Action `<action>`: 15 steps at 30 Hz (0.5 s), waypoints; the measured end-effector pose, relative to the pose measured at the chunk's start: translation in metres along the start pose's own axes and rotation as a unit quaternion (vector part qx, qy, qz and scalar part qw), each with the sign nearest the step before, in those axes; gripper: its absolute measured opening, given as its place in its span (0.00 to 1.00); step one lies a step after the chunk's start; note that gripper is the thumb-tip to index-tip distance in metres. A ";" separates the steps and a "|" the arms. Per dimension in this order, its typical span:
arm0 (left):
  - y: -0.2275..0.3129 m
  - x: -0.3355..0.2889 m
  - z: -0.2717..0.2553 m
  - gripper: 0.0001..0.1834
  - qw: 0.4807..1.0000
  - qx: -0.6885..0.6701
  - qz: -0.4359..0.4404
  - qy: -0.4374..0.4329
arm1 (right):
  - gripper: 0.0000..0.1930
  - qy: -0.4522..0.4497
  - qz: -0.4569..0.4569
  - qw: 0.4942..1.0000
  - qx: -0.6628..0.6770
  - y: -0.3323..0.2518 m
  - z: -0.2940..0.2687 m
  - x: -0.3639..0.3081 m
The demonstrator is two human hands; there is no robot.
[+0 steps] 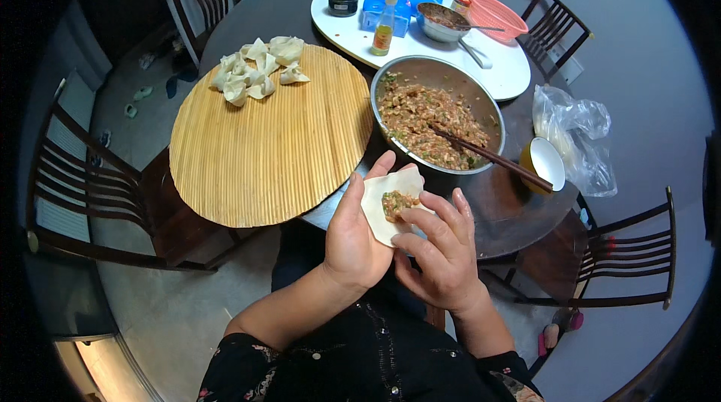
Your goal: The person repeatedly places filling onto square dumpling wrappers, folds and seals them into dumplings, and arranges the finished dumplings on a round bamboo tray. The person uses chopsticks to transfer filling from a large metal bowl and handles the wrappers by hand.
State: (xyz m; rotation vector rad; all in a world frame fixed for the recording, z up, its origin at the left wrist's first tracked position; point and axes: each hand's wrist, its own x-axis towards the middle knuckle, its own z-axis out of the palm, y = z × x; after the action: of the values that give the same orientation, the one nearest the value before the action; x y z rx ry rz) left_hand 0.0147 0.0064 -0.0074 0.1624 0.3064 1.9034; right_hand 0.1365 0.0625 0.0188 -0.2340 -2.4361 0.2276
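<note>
A pale square wonton wrapper (381,223) lies across my left hand (355,233), with a small mound of meat filling (395,205) in its middle. The left fingers support it from beneath, thumb raised along its left side. My right hand (441,246) pinches the wrapper's right and lower edge, its thumb partly hidden. Just beyond my hands stands a steel bowl (381,121) of minced filling with green bits. A pair of dark chopsticks (502,161) rests in it, ends over the rim. Several folded wontons (259,71) sit on the far part of a round slatted board (278,154) to the left.
A white turntable (496,75) carries an oil bottle (383,26), a dark jar (343,1), a blue tissue pack (387,15), a smaller bowl (441,26) and a pink basket (497,15). Right of the big bowl are a yellow-and-white cup (546,161) and a plastic bag (574,139). Wooden chairs (98,191) surround the table.
</note>
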 end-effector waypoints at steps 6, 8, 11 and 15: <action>-0.002 -0.002 0.002 0.33 1.000 0.029 -0.003 -0.009 | 0.09 0.048 0.042 0.998 0.028 0.005 0.004 0.004; -0.001 -0.004 0.001 0.31 1.000 -0.003 0.000 -0.002 | 0.09 0.065 0.077 0.992 0.072 0.006 0.004 0.006; -0.001 -0.003 -0.002 0.27 1.000 -0.028 -0.007 0.013 | 0.07 0.080 0.101 0.986 0.106 0.012 0.007 0.002; -0.002 -0.005 -0.001 0.26 0.999 -0.023 -0.035 0.026 | 0.06 0.084 0.141 0.975 0.147 0.016 0.007 -0.002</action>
State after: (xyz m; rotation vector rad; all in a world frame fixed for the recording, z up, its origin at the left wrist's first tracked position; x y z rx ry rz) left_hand 0.0184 0.0023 -0.0093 0.0699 0.3003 1.8458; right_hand 0.1357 0.0768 0.0087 -0.4461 -2.1631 0.6613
